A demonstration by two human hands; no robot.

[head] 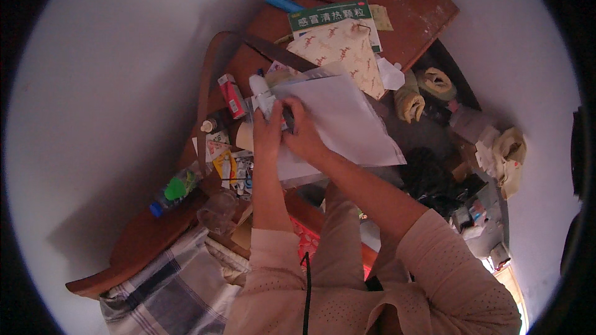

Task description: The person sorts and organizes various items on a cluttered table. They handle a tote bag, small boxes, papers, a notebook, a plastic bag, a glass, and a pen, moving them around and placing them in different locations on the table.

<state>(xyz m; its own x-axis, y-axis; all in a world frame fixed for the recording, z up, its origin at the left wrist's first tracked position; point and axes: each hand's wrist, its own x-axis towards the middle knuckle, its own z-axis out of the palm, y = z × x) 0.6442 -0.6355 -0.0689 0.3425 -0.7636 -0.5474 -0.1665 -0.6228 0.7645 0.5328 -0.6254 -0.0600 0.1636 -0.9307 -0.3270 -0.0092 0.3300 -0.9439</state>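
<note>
My left hand (267, 131) has its fingers around the lower end of a white tube-shaped container (259, 86). Right beside it, my right hand (301, 132) is curled with its fingers bent round a small dark item (288, 118), mostly hidden between the two hands. Under both hands lie white paper sheets (347, 123) with a clear plastic sleeve edge, reaching over the table's near edge. A red and white carton (232, 96) stands left of the white container. Close to my left wrist is a cream-coloured object (244, 136), partly covered.
The brown wooden table (419, 4) bears a green and white medicine box (333, 16), a patterned cloth-like piece (342, 46), a brown strap (203, 83), small packets (225, 164) and a blue-capped plastic bottle (177, 189). Rolled items (412, 104) lie right; plaid cloth (181, 288) hangs lower left.
</note>
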